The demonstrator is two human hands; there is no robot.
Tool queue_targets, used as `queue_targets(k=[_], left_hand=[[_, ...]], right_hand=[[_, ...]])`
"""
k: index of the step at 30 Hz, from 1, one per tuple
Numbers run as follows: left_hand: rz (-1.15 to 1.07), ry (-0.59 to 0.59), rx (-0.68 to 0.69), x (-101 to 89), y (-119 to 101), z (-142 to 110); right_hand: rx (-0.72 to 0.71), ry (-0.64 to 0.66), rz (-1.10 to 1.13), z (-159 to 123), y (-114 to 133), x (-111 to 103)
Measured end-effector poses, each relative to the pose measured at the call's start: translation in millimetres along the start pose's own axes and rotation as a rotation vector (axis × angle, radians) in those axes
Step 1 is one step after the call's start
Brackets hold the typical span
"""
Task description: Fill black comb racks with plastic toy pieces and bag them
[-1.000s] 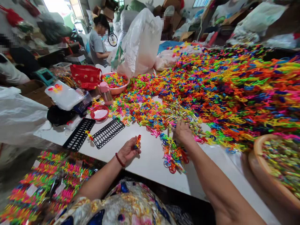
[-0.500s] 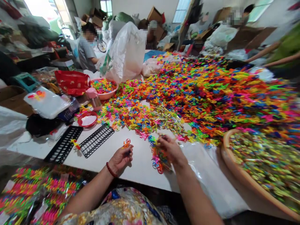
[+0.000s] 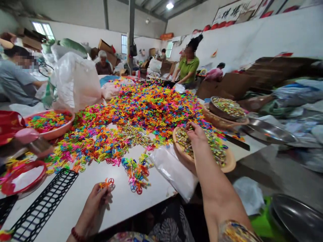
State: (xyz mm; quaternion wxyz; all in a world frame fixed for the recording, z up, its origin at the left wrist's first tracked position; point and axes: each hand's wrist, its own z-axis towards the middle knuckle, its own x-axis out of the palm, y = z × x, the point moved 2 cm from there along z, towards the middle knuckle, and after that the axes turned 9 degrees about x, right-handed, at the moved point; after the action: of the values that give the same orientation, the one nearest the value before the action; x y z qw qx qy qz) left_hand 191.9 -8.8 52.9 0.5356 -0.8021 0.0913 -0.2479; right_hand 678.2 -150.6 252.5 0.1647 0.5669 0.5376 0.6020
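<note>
My left hand (image 3: 94, 205) is closed on a small orange plastic toy piece (image 3: 106, 184) above the white table (image 3: 121, 205). My right hand (image 3: 198, 136) reaches out over a brown basin (image 3: 229, 163) full of small mixed-colour pieces, fingers bent down into them; what they hold, if anything, is hidden. A small cluster of assembled colourful pieces (image 3: 136, 171) lies on the table between my hands. A huge heap of bright plastic pieces (image 3: 141, 111) covers the table behind it.
A black plastic grid rack (image 3: 42, 205) lies at the near left beside a red dish (image 3: 19, 174). A pink basin (image 3: 49, 122) of pieces and a white sack (image 3: 75, 80) stand left. Clear bags (image 3: 174, 169) lie near the brown basin. Several people sit around the table.
The view has swung right and up. My right hand left the small cluster and moved right into the brown basin. My left hand keeps hold of the orange piece.
</note>
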Motion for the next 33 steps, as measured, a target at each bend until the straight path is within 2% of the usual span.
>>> queue_targets(k=[1,3,6,8,10,12,14,17,19,21,24,27,29,33], left_hand=[[-0.003,-0.001,-0.001,0.8,0,0],[0.019,0.004,0.033,2.7,-1,0],[0.093,0.042,0.155,7.8,-11,-3],[0.149,0.106,0.234,12.7,-20,-7],[0.207,0.197,0.298,16.9,-27,-10],[0.265,0.265,0.354,18.1,-31,-11],[0.306,0.287,0.398,15.7,-34,-12],[0.318,0.264,0.416,10.0,-34,-12],[0.258,0.232,0.372,8.0,-30,-11],[0.100,0.151,0.307,7.4,-24,-10],[-0.145,-0.047,0.225,5.2,-14,-7],[-0.203,-0.119,0.116,1.8,-7,-8],[-0.155,-0.101,0.130,-0.1,-8,-11],[0.028,-0.066,0.297,1.2,-15,-19]], right_hand=[[0.019,0.024,-0.017,-4,-4,4],[0.078,0.095,-0.058,-24,-33,17],[0.248,0.271,-0.158,-79,-116,35],[0.485,0.505,-0.312,-129,-183,45],[0.640,0.615,-0.368,-177,-240,49],[0.736,0.687,-0.417,-214,-281,50],[0.804,0.733,-0.436,-238,-306,51],[0.899,0.744,-0.360,-253,-320,53],[0.893,0.704,-0.329,-255,-323,54],[0.804,0.645,-0.361,-253,-324,56],[0.637,0.570,-0.444,-248,-326,57],[0.555,0.531,-0.487,-246,-328,58],[0.532,0.521,-0.499,-246,-329,59],[0.515,0.570,-0.546,-255,-334,64]])
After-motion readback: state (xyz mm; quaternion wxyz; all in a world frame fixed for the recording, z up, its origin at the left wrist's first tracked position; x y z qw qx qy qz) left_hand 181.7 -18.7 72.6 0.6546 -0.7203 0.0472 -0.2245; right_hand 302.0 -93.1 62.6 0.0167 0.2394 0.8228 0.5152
